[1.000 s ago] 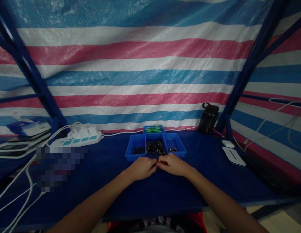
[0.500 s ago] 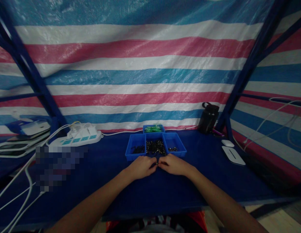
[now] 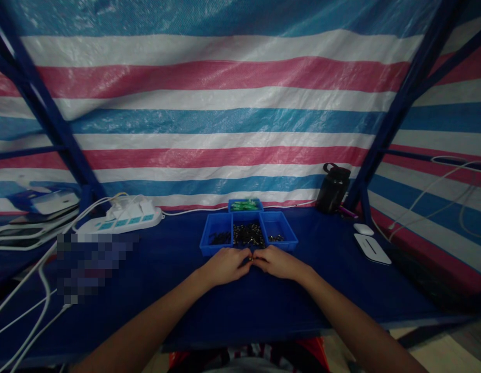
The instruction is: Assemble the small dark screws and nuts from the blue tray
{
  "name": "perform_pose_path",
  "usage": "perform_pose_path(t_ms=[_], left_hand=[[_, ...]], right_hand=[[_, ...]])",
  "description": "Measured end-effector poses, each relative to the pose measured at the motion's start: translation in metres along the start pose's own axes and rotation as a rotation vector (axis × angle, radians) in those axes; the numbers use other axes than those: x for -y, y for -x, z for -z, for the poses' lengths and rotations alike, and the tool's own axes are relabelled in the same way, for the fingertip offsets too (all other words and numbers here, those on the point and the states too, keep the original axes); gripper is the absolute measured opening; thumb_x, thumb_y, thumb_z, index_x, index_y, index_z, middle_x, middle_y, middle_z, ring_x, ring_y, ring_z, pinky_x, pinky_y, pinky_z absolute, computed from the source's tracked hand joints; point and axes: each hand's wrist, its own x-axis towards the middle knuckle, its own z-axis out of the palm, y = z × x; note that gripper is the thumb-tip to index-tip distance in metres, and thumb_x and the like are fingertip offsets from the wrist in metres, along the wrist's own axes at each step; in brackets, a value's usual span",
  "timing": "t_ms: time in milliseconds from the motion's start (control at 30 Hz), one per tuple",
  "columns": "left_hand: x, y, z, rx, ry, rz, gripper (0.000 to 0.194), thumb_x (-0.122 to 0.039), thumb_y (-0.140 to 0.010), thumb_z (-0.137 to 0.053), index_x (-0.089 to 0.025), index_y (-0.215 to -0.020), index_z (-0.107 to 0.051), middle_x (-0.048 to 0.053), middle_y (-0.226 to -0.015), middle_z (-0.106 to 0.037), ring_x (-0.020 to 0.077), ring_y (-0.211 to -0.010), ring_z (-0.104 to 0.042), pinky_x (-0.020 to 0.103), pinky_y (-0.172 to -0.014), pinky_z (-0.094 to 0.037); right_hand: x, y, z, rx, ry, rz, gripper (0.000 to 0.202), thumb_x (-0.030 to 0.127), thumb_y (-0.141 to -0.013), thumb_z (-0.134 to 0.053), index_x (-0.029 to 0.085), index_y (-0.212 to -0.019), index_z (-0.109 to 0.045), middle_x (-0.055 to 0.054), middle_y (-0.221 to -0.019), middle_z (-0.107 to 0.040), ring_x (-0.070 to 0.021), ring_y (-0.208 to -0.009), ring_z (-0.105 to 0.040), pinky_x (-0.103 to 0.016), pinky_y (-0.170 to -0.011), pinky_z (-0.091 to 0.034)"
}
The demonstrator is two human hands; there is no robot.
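Note:
My left hand (image 3: pixel 227 266) and my right hand (image 3: pixel 281 262) meet fingertip to fingertip just in front of the blue bins. Both are closed in a pinch around a tiny brass-coloured piece (image 3: pixel 251 258), mostly hidden by the fingers. Beyond them, the left blue bin (image 3: pixel 218 223) holds dark slender parts. The middle bin is filled with small black and metallic parts (image 3: pixel 248 234). In the right bin (image 3: pixel 277 223) lie a few small shiny pieces (image 3: pixel 276 238). Behind these, a smaller blue bin (image 3: pixel 261 205) contains green items (image 3: pixel 244 205).
A white power strip (image 3: pixel 127 223) with plugs and cables is at the left on the blue table (image 3: pixel 209 316), near stacked white devices (image 3: pixel 30 233). A black bottle (image 3: pixel 333 189), a white case (image 3: pixel 363 229) and a flat white device (image 3: pixel 372 248) are at the right.
The hands stay together at nearly the same spot, with a slight shift of the fingers around the small piece. The bins look unchanged.

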Motion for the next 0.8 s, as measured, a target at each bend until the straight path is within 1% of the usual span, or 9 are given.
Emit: perform_pose_path(t_ms=[100, 233, 400, 533, 733, 800], left_hand=[[-0.0001, 0.0001, 0.0002, 0.000, 0.003, 0.002, 0.018, -0.032, -0.092, -0.042, -0.019, -0.095, -0.054, 0.002, -0.078, -0.064, 0.0153, -0.065, -0.060, 0.022, -0.058, -0.038], [-0.0006, 0.0009, 0.0012, -0.002, -0.008, 0.000, 0.016, -0.030, -0.091, -0.043, -0.020, -0.096, -0.054, 0.002, -0.078, -0.064, 0.0154, -0.065, -0.060, 0.022, -0.057, -0.038], [-0.0016, 0.0013, 0.0018, -0.021, -0.013, -0.012, 0.014, -0.028, -0.089, -0.045, -0.020, -0.096, -0.053, 0.001, -0.077, -0.064, 0.0150, -0.063, -0.060, 0.021, -0.055, -0.037], [-0.0006, 0.0005, -0.0008, -0.017, -0.031, -0.007, 0.013, -0.027, -0.088, -0.048, -0.019, -0.096, -0.053, 0.001, -0.077, -0.064, 0.0151, -0.063, -0.061, 0.021, -0.055, -0.037], [0.0000, 0.0001, -0.0009, -0.010, -0.024, -0.016, 0.011, -0.026, -0.087, -0.049, -0.020, -0.097, -0.052, -0.001, -0.076, -0.064, 0.0140, -0.061, -0.060, 0.020, -0.054, -0.037], [-0.0006, 0.0001, 0.0000, -0.006, -0.033, -0.011, 0.012, -0.028, -0.088, -0.049, -0.020, -0.096, -0.052, 0.000, -0.076, -0.064, 0.0143, -0.061, -0.060, 0.020, -0.053, -0.037]], right_hand=[[-0.0007, -0.0005, -0.0008, 0.004, -0.009, -0.008, 0.020, 0.025, -0.091, -0.046, 0.016, -0.078, -0.060, 0.000, -0.063, -0.060, -0.0107, -0.056, -0.053, -0.021, -0.053, -0.032], [-0.0001, -0.0006, -0.0004, -0.034, -0.015, -0.037, 0.013, 0.027, -0.087, -0.052, 0.017, -0.081, -0.058, 0.001, -0.066, -0.060, -0.0113, -0.058, -0.054, -0.020, -0.052, -0.031], [0.0010, -0.0001, -0.0009, -0.034, -0.036, -0.047, 0.003, 0.018, -0.083, -0.052, 0.017, -0.083, -0.055, 0.002, -0.065, -0.059, -0.0101, -0.057, -0.053, -0.019, -0.052, -0.030], [0.0012, -0.0002, -0.0006, -0.012, -0.070, -0.029, 0.006, 0.017, -0.083, -0.050, 0.017, -0.082, -0.055, 0.003, -0.063, -0.058, -0.0092, -0.054, -0.051, -0.019, -0.050, -0.030], [0.0033, -0.0002, 0.0019, 0.001, -0.111, -0.035, 0.011, 0.026, -0.086, -0.051, 0.016, -0.084, -0.057, 0.002, -0.063, -0.058, -0.0105, -0.056, -0.052, -0.020, -0.050, -0.032], [0.0043, -0.0003, 0.0023, -0.004, -0.118, -0.031, 0.013, 0.026, -0.086, -0.050, 0.016, -0.083, -0.057, 0.002, -0.064, -0.059, -0.0108, -0.057, -0.053, -0.020, -0.052, -0.033]])
